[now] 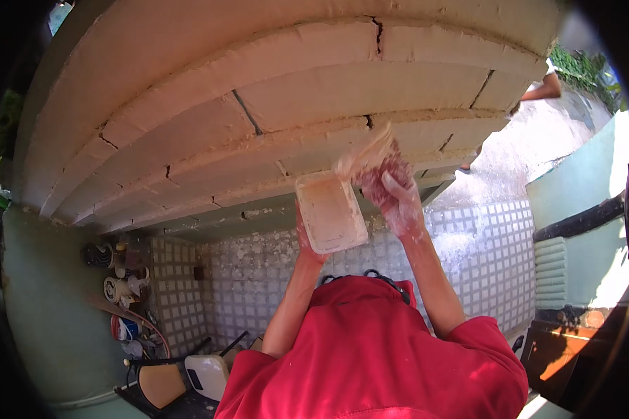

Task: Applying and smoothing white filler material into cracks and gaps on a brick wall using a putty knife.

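My left hand (306, 237) is closed around the left side of a shallow rectangular tub (330, 215), its inside smeared with pale plaster. The tub is tilted in front of the block wall (314, 87). Just right of its upper corner, my right hand (403, 207), white with plaster, grips a reddish, shaggy bundle (393, 166). A cream-coloured, blurred part extends from the bundle up and left across the tub's rim, close to the wall. Motion smear hides exactly what kind of thing it is. Most fingers of my left hand are behind the tub.
Dark cracks and open joints run between the wall's blocks. Below lies a checkered tile floor (475, 244) with white spatters. Buckets (115, 288) and tools line the left side; a chair (159, 385) stands lower left. Another person's arm (544, 89) shows beyond the wall's right end.
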A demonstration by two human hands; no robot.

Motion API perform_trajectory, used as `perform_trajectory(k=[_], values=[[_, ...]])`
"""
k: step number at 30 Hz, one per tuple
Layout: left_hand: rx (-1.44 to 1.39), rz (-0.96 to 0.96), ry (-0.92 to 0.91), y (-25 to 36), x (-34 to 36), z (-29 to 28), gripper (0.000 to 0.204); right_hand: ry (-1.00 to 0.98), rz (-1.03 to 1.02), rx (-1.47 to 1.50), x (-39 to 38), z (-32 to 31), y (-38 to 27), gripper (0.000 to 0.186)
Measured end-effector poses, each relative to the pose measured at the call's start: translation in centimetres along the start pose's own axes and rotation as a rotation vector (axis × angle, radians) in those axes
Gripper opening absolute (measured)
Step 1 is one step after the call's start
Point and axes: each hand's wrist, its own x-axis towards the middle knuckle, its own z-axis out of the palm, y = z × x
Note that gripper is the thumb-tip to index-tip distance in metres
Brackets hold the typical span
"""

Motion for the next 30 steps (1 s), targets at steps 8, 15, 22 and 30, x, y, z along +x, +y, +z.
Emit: perform_trajectory(k=[8,15,22,30], values=[[0.045,0.014,0.011,3.2,-4.7,-3.5,0.063,0.408,-0.961,-0.906,9.4,2.3,2.0,0.028],[0.068,0.111,0.134,6.7,-6.3,-4.0,0.065,0.346,-1.508,-1.543,14.7,1.6,2.9,0.029],[0.107,0.2,0.301,8.9,-15.2,-8.2,0.065,0.33,-1.479,-1.627,18.0,1.8,5.2,0.038],[0.057,0.216,0.353,9.2,-15.4,-8.4,0.06,0.36,-1.283,-1.641,20.2,0.4,7.8,0.055]])
